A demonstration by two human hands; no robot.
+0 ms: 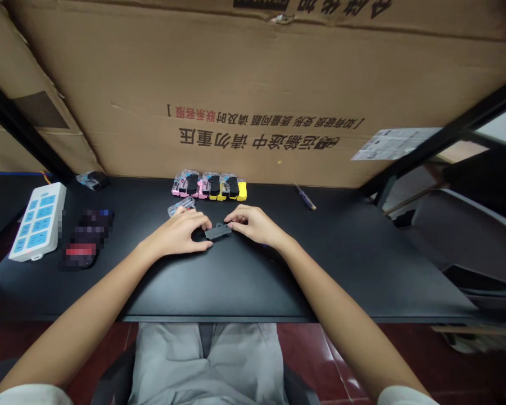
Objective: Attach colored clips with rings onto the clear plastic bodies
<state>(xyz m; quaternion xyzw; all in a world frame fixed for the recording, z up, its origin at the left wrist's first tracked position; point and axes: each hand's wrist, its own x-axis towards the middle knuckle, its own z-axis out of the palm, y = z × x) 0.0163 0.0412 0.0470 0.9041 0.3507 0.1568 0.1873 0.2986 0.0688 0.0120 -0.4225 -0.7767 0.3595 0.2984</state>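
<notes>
A small flat black part lies on the black desk between my two hands. My left hand has its fingers curled onto the part's left end. From the right, my right hand pinches the other end with its fingertips. A clear plastic wrapper lies just behind my left hand. Further back stands a row of ink cartridges, pink and yellow with black tops.
A white power strip with blue sockets lies at the left, next to a blurred dark object. A small screwdriver rests at the back right. A large cardboard box walls off the back. Black frame bars slant at both sides.
</notes>
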